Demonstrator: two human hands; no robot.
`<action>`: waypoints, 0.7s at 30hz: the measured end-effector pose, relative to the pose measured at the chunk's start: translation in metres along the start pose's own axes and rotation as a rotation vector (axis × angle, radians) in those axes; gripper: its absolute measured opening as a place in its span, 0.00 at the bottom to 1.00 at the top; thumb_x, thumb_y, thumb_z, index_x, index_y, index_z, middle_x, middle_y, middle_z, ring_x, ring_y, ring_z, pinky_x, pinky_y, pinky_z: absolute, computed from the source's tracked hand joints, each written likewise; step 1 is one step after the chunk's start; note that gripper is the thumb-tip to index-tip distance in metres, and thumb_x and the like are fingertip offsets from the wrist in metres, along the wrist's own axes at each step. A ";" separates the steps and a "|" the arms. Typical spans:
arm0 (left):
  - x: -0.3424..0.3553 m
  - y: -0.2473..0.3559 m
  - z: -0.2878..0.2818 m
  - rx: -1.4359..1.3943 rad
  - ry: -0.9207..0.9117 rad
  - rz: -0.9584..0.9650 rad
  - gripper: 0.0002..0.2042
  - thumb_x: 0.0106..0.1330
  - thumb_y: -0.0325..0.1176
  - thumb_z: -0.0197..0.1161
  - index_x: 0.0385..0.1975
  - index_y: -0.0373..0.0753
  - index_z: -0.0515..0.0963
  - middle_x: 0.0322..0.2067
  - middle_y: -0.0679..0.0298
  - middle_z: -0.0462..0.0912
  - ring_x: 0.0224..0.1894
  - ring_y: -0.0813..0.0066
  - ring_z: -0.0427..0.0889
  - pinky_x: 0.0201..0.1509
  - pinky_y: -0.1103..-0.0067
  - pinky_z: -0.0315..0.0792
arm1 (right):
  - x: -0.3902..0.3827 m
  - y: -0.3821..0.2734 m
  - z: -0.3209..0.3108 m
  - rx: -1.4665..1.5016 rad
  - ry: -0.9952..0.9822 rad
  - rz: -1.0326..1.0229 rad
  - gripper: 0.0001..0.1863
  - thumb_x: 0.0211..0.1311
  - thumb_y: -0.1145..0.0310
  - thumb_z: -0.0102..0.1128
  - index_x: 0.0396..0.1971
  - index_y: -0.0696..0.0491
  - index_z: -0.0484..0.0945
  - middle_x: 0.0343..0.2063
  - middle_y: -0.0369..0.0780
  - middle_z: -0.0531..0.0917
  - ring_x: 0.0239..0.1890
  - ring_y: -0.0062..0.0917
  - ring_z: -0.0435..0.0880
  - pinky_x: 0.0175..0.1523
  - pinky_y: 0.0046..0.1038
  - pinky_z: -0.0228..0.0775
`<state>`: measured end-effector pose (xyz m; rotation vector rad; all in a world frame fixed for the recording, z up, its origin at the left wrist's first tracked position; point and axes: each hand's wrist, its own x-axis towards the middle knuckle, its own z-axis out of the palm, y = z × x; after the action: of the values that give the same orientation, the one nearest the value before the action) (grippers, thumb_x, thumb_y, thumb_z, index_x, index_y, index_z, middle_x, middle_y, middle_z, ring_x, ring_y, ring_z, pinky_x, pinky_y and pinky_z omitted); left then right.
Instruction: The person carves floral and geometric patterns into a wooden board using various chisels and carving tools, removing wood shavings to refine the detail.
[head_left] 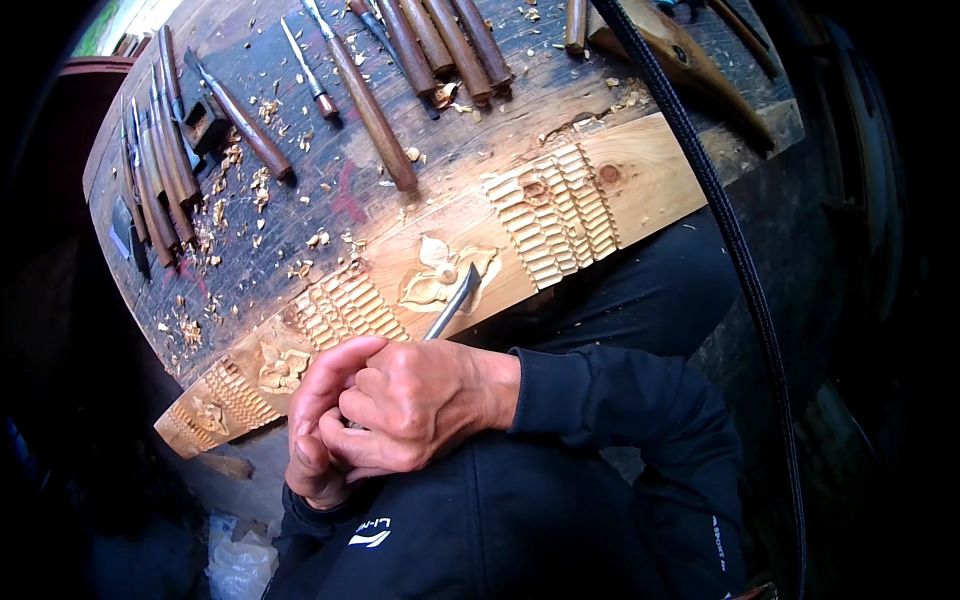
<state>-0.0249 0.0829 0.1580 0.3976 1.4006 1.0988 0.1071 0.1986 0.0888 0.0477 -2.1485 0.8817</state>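
My right hand is closed round a carving chisel; the handle is hidden in my grip. Its steel blade slants up and to the right, its tip at a carved flower on a long pale wooden board. Pressed against the right fist from the left, my left hand has its fingers curled in; what lies inside them is hidden. Bands of scalloped cuts and another carved flower also mark the board.
The board lies along the near edge of a worn wooden table. Several wooden-handled chisels lie beyond it, with more bunched at the left. A wooden mallet rests at the far right. Shavings are scattered about. A black cord crosses the right side.
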 end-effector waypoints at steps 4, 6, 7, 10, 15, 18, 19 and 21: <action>-0.001 0.002 0.003 -0.017 -0.009 0.022 0.64 0.61 0.84 0.68 0.75 0.21 0.69 0.62 0.50 0.84 0.65 0.65 0.84 0.73 0.71 0.73 | 0.000 -0.001 0.000 0.012 0.024 -0.004 0.21 0.63 0.54 0.76 0.38 0.58 0.82 0.22 0.32 0.76 0.23 0.22 0.83 0.28 0.27 0.73; -0.002 0.004 0.005 -0.023 0.007 0.013 0.64 0.61 0.83 0.70 0.75 0.21 0.69 0.62 0.50 0.84 0.65 0.65 0.84 0.73 0.71 0.73 | 0.001 -0.001 0.001 0.020 0.041 0.003 0.21 0.63 0.54 0.76 0.38 0.58 0.82 0.22 0.32 0.77 0.22 0.22 0.83 0.28 0.27 0.72; -0.002 0.005 0.006 -0.024 0.005 0.013 0.63 0.61 0.82 0.70 0.75 0.20 0.69 0.61 0.50 0.85 0.64 0.65 0.85 0.73 0.71 0.74 | 0.001 -0.001 0.000 0.014 0.045 0.001 0.21 0.63 0.54 0.76 0.38 0.58 0.82 0.22 0.32 0.76 0.22 0.22 0.83 0.28 0.27 0.72; 0.000 0.006 0.008 -0.033 0.007 0.004 0.62 0.61 0.80 0.71 0.75 0.20 0.69 0.61 0.49 0.85 0.63 0.65 0.85 0.72 0.71 0.74 | 0.001 0.000 -0.001 0.004 0.036 0.002 0.20 0.63 0.54 0.76 0.38 0.58 0.82 0.21 0.32 0.76 0.22 0.22 0.83 0.27 0.27 0.72; 0.004 0.009 0.007 -0.048 0.016 -0.015 0.61 0.60 0.77 0.74 0.74 0.20 0.70 0.59 0.49 0.86 0.61 0.65 0.86 0.71 0.72 0.74 | 0.002 0.002 -0.003 -0.013 0.022 -0.011 0.20 0.63 0.55 0.76 0.37 0.58 0.82 0.21 0.32 0.75 0.22 0.21 0.82 0.28 0.27 0.72; 0.005 0.005 0.005 -0.053 0.013 -0.015 0.62 0.59 0.77 0.75 0.74 0.20 0.70 0.58 0.49 0.86 0.61 0.64 0.87 0.71 0.72 0.75 | 0.001 0.003 -0.001 -0.006 0.030 -0.003 0.19 0.63 0.56 0.75 0.37 0.58 0.82 0.21 0.32 0.75 0.22 0.21 0.82 0.28 0.28 0.72; 0.006 0.006 0.005 -0.053 0.008 -0.015 0.62 0.59 0.77 0.75 0.74 0.20 0.70 0.59 0.49 0.86 0.61 0.64 0.87 0.71 0.72 0.75 | 0.001 0.003 -0.002 -0.021 0.021 -0.003 0.19 0.64 0.56 0.75 0.36 0.58 0.83 0.21 0.32 0.75 0.22 0.21 0.82 0.28 0.28 0.72; 0.007 0.008 0.007 -0.048 0.006 -0.017 0.62 0.58 0.77 0.75 0.74 0.20 0.70 0.59 0.49 0.86 0.61 0.64 0.87 0.71 0.72 0.75 | 0.002 0.003 -0.006 -0.045 0.009 -0.006 0.18 0.64 0.57 0.75 0.36 0.58 0.83 0.21 0.32 0.75 0.22 0.21 0.82 0.28 0.28 0.71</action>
<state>-0.0230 0.0952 0.1614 0.3476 1.3775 1.1183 0.1091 0.2050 0.0909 0.0275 -2.1575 0.8288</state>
